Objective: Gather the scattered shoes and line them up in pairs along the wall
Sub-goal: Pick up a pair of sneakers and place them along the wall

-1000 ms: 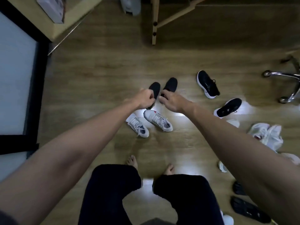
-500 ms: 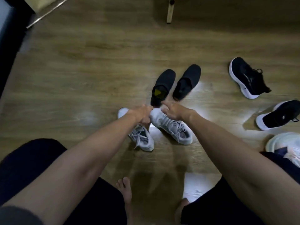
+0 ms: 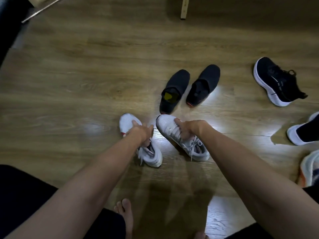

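Two white laced sneakers lie on the wooden floor in front of me. My left hand (image 3: 142, 132) grips the left white sneaker (image 3: 126, 123) over its laces. My right hand (image 3: 185, 130) grips the right white sneaker (image 3: 165, 124) across its middle. Just beyond them a pair of black slip-on shoes stands side by side, the left one (image 3: 177, 83) with a yellow insole patch, the right one (image 3: 205, 81) beside it. Neither hand touches the black pair.
A black sneaker with a white sole (image 3: 276, 81) lies at the right. Another black and white shoe (image 3: 305, 131) and a pale shoe (image 3: 310, 168) sit at the right edge. A wooden furniture leg (image 3: 183, 7) stands at the top. My bare foot (image 3: 126, 214) is below.
Both hands left the black slip-ons, which now stand together, and came back onto the two white sneakers and took hold of them. The view moved closer and lower.
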{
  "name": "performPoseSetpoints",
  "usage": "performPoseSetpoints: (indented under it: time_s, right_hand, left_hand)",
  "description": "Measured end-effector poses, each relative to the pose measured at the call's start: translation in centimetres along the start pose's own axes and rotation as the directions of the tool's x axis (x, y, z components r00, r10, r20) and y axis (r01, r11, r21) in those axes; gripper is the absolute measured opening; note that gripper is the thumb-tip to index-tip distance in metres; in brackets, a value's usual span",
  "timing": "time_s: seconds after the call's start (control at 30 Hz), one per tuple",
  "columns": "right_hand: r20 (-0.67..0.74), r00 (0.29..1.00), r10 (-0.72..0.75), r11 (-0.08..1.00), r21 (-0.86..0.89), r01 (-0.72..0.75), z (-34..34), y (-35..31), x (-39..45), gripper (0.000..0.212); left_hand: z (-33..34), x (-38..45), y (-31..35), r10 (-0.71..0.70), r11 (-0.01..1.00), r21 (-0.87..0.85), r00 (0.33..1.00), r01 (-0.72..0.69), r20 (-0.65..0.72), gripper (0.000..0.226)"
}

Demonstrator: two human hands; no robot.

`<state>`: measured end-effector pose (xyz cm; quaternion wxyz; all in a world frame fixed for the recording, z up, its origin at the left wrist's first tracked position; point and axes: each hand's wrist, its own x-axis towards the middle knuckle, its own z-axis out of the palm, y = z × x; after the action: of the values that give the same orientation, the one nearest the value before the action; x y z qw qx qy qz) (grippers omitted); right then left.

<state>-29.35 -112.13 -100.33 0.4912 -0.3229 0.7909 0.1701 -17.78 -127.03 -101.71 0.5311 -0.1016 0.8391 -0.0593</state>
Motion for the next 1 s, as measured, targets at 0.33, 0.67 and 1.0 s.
performPoseSetpoints:
  time_s: [0.33,0.67,1.0]
  right_hand:
    - [-0.151,0.984,-0.089,0.996,-0.017,0.087,2.0,1.7,-0.8,0.099]
    - [-0.341,0.933,-0.114,0.993,-0.026,0.112,-0.1,0.6,-1.1,0.053]
    - [-0.424,0.896,-0.133,0.989,-0.113,0.093,-4.1,-1.0,-5.4,0.053]
  left_hand:
    - [-0.3,-1.9,-0.3,0.065,0.982,-0.167,0.986,-0.091,-0.153,0.049]
    - [-2.6,-2.3,-1.0,-0.128,0.976,-0.216,0.9,0.039,-0.417,0.039]
    - [-6.1,-6.3,-2.9,-0.056,0.998,-0.013,0.821,0.059,-0.568,0.029]
